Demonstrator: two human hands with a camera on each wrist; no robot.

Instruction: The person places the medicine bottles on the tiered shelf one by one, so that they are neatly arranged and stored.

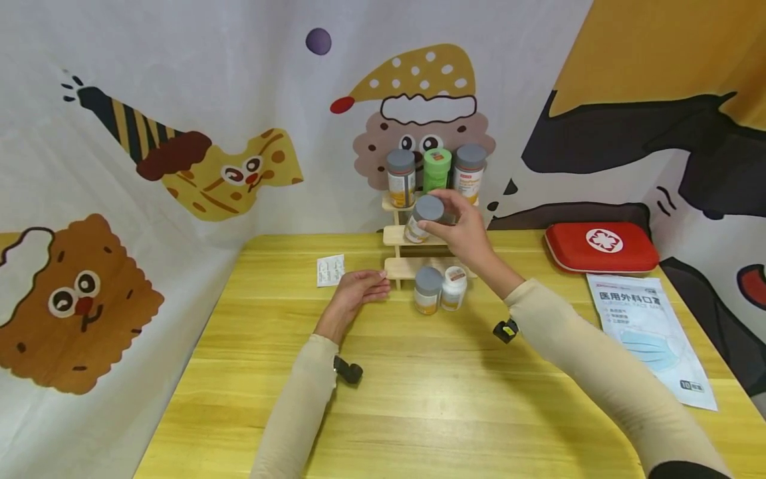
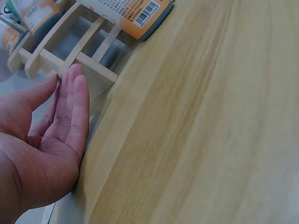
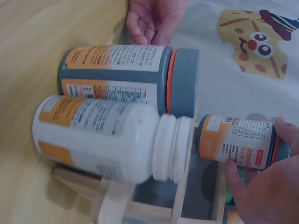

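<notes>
My right hand [image 1: 465, 233] grips a grey-capped supplement bottle [image 3: 236, 142] between thumb and fingers. The bottle leans slightly over the middle tier of a three-step wooden display rack [image 1: 402, 269]. At the rack's lower left end, my left hand [image 1: 358, 290] touches the wood with thumb and fingertips, its fingers fairly straight. In front of the rack stand a larger grey-capped bottle [image 1: 427, 293] and a white bottle [image 1: 453, 291], side by side on the table. On the top tier are another grey-capped bottle [image 1: 401, 179], a green bottle [image 1: 437, 169] and a third grey-capped bottle [image 1: 469, 174].
Left of the rack, a blister pack [image 1: 330, 271] lies on the wooden table [image 1: 383, 412]. A red first-aid case [image 1: 574, 249] sits at the back right, with a surgical mask packet [image 1: 652, 346] in front of it. Behind the table hangs a printed curtain [image 1: 239, 60].
</notes>
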